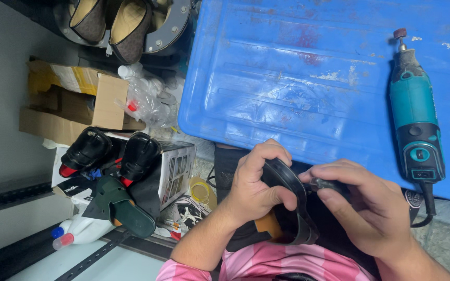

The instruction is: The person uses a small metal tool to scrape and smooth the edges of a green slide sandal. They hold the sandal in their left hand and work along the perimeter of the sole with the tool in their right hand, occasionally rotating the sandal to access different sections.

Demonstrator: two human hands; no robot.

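- The left hand (256,187) grips a black shoe (287,208) near the bottom middle of the view, fingers curled over its top edge and thumb pressed against its dark curved sole rim.
- The shoe rests in the person's lap, just above a pink striped shirt (266,263); a tan patch of its inside shows below the left hand.
- The right hand (371,208) sits just to the right, touching the shoe, with thumb and forefinger pinching a small dark object (325,183) against the sole edge; what the object is cannot be told.
- A blue plastic lid (298,78), scratched and smeared, fills the far right of the view, its near edge just beyond both hands.
- A teal and black rotary tool (415,119) lies on the lid to the right, its grinding tip pointing far and its cord running down near the right hand.
- To the left, a pair of glossy black shoes (110,153) sits on a printed box (178,166), with a dark green sandal (123,205) near them.
- Farther left stands an open cardboard box (74,101), beside it a clear plastic bag (149,96).
- A pair of brown patterned flats (110,21) lies at the far top left.
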